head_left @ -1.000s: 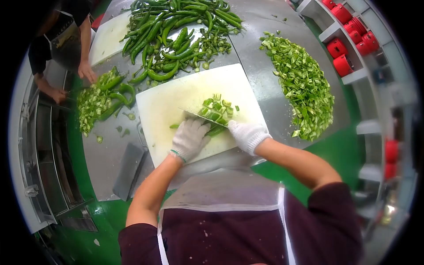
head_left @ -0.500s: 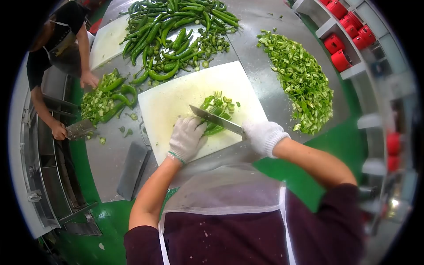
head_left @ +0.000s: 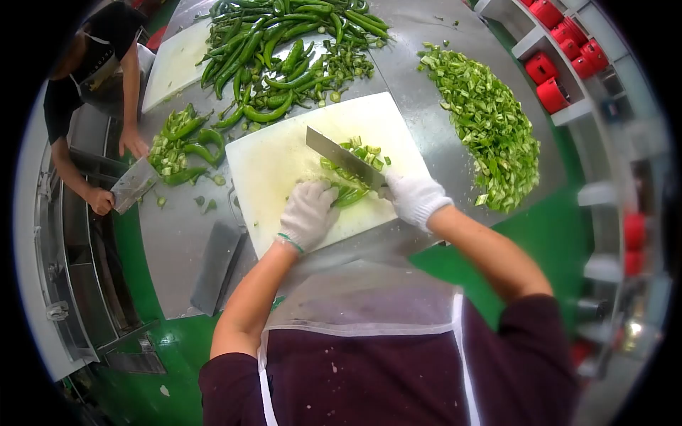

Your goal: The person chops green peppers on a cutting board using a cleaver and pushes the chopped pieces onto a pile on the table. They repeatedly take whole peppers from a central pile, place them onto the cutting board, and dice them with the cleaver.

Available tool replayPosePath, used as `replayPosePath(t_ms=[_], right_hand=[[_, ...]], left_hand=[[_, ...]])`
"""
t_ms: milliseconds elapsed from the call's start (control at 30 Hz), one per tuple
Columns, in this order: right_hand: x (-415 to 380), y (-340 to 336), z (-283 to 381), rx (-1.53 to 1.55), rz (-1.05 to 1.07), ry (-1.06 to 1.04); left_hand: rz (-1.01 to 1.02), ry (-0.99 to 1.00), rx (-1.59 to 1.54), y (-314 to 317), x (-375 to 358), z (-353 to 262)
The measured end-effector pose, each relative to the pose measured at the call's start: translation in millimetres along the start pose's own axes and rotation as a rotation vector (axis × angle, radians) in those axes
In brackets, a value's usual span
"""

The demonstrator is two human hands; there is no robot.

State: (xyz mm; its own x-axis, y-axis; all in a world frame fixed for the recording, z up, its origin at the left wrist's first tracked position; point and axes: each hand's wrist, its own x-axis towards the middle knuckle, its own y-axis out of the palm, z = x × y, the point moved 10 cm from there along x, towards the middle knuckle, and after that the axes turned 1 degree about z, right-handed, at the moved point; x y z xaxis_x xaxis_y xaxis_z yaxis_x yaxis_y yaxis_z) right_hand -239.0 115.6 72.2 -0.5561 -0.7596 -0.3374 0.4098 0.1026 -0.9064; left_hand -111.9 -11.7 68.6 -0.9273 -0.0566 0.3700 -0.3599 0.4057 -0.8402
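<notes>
My right hand [head_left: 417, 199], in a white knit glove, is wrapped round the handle of a broad cleaver [head_left: 344, 157]. The blade points up and left over the white cutting board [head_left: 270, 153]. My gloved left hand [head_left: 310, 207] presses on green peppers [head_left: 349, 194] left of the blade, with its fingers curled on them. Cut pepper pieces [head_left: 367, 154] lie on the board just beyond the blade.
Whole green peppers [head_left: 284, 42] are heaped beyond the board, and chopped pieces [head_left: 490, 128] form a long pile at the right. At the left a co-worker's hand [head_left: 101, 201] holds another cleaver [head_left: 135, 186] by more peppers. A grey block [head_left: 215, 268] lies near the front edge.
My right hand has shifted slightly, and the cleaver's blade now shows more of its broad face. The co-worker's cleaver has been raised and turned.
</notes>
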Motion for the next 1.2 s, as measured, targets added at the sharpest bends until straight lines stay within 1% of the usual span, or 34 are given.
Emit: replayPosePath(t_ms=[33,100,133,233,333,467,533,633,733,833,933,967,1033,1067,1133,1167,1200], right_hand=[[-8.6,-6.6,7.8,0.008,0.064,0.004],[-29.2,-28.2,22.6,0.014,0.188,0.011],[-34.2,-24.2,25.1,0.001,0.233,-0.013],[-38.3,-16.7,30.2,-0.088,0.310,-0.006],[-26.6,-0.4,28.7,-0.049,0.319,0.004],[1.8,30.4,24.7,-0.039,0.295,-0.012],[4.2,30.6,24.5,-0.040,0.272,0.002],[-1.9,20.3,29.3,-0.056,0.272,0.018],[-4.5,18.3,18.6,0.071,0.179,0.080],[-14.5,0.6,20.5,0.058,0.077,0.032],[-33.7,-5.2,27.2,0.047,0.158,-0.017],[-37.7,-4.3,30.6,0.043,0.184,-0.040],[-40.7,-3.7,34.5,-0.011,0.263,-0.011],[-40.2,-0.6,36.1,-0.037,0.302,0.002],[-31.0,17.6,26.1,0.146,0.347,0.141],[-26.1,29.7,21.7,0.236,0.373,0.212],[-17.2,36.8,29.7,0.117,0.361,0.138]], left_hand=[[-0.051,0.022,0.001,-7.0,-1.4,-3.5],[-0.074,0.016,-0.026,-12.6,-8.3,1.6],[-0.091,0.011,-0.038,-15.5,-9.8,4.5],[-0.049,0.019,-0.035,-12.0,-10.1,5.2],[-0.013,0.011,-0.127,2.2,-9.6,17.2],[-0.076,0.025,-0.112,1.6,-11.9,18.0],[-0.092,0.051,-0.095,0.2,-11.4,15.4],[-0.056,0.024,-0.064,2.5,-11.8,14.0],[-0.074,-0.025,-0.074,-6.9,-12.6,2.7],[-0.020,-0.092,-0.080,3.9,-14.4,5.1],[-0.171,-0.116,-0.086,-5.9,-20.3,4.0],[-0.189,-0.116,-0.087,-6.8,-22.3,4.7],[-0.214,-0.121,-0.088,-9.9,-28.0,8.5],[-0.178,-0.115,-0.087,-4.9,-28.3,10.1],[-0.111,-0.105,-0.089,6.8,-26.7,13.8],[-0.110,-0.118,-0.085,8.8,-26.2,17.4],[-0.106,-0.132,-0.083,11.7,-26.9,20.0]])
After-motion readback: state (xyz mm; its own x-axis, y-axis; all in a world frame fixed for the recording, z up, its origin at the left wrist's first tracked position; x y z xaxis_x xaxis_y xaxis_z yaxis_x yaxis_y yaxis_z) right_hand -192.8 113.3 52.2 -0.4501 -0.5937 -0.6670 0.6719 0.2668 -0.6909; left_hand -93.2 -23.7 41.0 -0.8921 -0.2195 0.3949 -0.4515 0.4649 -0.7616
